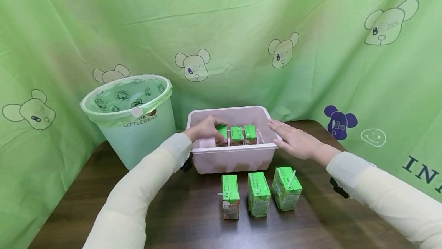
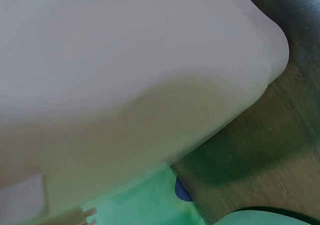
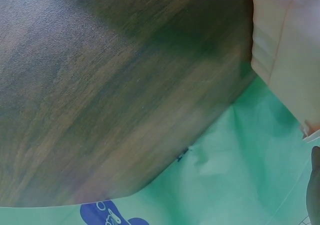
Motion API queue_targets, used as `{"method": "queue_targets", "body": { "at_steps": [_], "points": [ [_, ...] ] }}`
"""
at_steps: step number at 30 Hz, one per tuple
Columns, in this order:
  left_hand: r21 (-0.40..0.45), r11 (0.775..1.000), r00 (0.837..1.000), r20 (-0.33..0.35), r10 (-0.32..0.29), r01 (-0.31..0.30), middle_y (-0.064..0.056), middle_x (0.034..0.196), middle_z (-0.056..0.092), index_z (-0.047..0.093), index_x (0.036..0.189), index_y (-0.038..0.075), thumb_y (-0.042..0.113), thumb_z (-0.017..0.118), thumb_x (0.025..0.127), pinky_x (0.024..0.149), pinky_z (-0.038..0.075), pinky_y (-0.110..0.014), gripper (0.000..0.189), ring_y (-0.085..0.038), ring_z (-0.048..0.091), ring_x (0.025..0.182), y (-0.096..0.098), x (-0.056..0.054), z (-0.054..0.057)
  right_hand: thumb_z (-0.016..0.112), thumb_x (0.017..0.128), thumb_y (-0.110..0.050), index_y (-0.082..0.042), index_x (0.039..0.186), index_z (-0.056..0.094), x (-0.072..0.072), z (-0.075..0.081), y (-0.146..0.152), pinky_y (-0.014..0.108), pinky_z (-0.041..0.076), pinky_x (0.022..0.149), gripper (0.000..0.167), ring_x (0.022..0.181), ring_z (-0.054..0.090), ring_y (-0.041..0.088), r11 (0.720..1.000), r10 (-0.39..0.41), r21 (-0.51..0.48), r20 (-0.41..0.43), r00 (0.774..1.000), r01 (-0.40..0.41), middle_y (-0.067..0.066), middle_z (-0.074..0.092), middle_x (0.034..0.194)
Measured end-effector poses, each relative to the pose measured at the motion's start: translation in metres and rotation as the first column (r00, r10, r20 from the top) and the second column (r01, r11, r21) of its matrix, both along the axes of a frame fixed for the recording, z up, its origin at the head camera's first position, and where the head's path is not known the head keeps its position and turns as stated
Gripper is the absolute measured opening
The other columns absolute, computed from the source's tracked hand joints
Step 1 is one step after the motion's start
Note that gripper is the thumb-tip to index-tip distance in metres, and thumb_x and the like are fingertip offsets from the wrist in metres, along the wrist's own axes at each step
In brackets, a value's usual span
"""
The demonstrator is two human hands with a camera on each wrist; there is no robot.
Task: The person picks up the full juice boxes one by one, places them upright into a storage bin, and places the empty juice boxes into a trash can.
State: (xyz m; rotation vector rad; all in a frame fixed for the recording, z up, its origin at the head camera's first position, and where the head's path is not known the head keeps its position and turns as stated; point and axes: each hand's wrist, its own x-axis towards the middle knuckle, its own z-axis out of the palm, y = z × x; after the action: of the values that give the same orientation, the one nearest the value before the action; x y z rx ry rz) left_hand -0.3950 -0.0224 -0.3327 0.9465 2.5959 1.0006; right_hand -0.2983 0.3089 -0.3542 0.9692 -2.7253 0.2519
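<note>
In the head view my left hand (image 1: 206,127) reaches into a pale pink plastic bin (image 1: 235,159) and grips a green-topped juice box (image 1: 221,130) near the bin's left side. Two more juice boxes, a middle one (image 1: 236,135) and a right one (image 1: 250,134), stand beside it inside. My right hand (image 1: 296,140) rests with straight fingers against the bin's right rim. On the table before the bin stand three further boxes: a left one (image 1: 230,197), a centre one (image 1: 259,194) and a right one (image 1: 287,188) with a straw on top. The bin's wall (image 2: 140,45) fills most of the left wrist view.
A mint-green trash can (image 1: 138,141) with a patterned liner stands left of the bin. Dark wooden table (image 1: 186,218) lies underneath. A green curtain (image 1: 228,18) printed with bear heads hangs close behind and round both sides.
</note>
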Motion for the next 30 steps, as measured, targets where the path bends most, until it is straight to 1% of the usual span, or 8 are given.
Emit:
{"method": "queue_targets", "body": {
  "at_steps": [6,11,16,21,30],
  "points": [
    [-0.013,1.000,1.000,0.008,0.020,-0.020,-0.006,0.129,0.062,0.062,0.129,0.004,0.012,0.088,0.069,0.100,0.043,-0.027,0.066,-0.013,0.054,0.118,-0.0014,-0.0005,-0.0026,0.044,0.104,-0.030,0.006,0.148,0.029,-0.0001,-0.0008,-0.0009,0.052,0.023,0.113,0.060,0.141,0.023,0.040,1.000,-0.001,0.003,0.003,1.000,0.001,0.024,0.026,0.155],
    [-0.018,1.000,0.999,0.031,0.013,-0.012,-0.008,0.131,0.060,0.061,0.130,0.002,0.009,0.088,0.069,0.102,0.042,-0.028,0.067,-0.018,0.052,0.123,-0.0022,-0.0004,-0.0020,0.045,0.103,-0.030,0.007,0.148,0.030,0.0006,0.0001,-0.0013,0.053,0.024,0.112,0.059,0.141,0.024,0.041,1.000,0.002,-0.004,-0.001,1.000,-0.002,0.024,0.026,0.154],
    [-0.012,1.000,0.999,0.053,0.014,-0.013,-0.008,0.133,0.059,0.062,0.130,0.005,0.007,0.087,0.069,0.105,0.039,-0.031,0.066,-0.021,0.049,0.128,-0.0024,-0.0007,0.0004,0.045,0.103,-0.030,0.006,0.148,0.030,0.0012,0.0007,-0.0013,0.051,0.024,0.113,0.059,0.141,0.025,0.040,1.000,-0.003,-0.002,-0.006,1.000,0.003,0.024,0.027,0.154],
    [-0.005,1.000,0.997,0.079,0.014,-0.014,-0.006,0.133,0.059,0.064,0.127,0.007,0.005,0.085,0.071,0.107,0.037,-0.033,0.061,-0.021,0.047,0.129,-0.0025,-0.0009,0.0006,0.045,0.104,-0.029,0.006,0.148,0.030,0.0016,0.0002,-0.0016,0.051,0.024,0.113,0.058,0.140,0.025,0.041,1.000,-0.006,-0.005,-0.004,1.000,0.006,0.024,0.026,0.154],
    [-0.014,1.000,0.997,0.074,0.016,-0.015,-0.006,0.130,0.061,0.066,0.125,0.008,0.008,0.084,0.074,0.108,0.037,-0.035,0.055,-0.021,0.048,0.129,-0.0057,0.0003,0.0003,0.046,0.103,-0.027,0.007,0.147,0.031,0.0016,0.0010,-0.0023,0.055,0.026,0.111,0.058,0.140,0.025,0.041,1.000,0.002,-0.008,-0.012,1.000,-0.002,0.025,0.027,0.154]
  ]
}}
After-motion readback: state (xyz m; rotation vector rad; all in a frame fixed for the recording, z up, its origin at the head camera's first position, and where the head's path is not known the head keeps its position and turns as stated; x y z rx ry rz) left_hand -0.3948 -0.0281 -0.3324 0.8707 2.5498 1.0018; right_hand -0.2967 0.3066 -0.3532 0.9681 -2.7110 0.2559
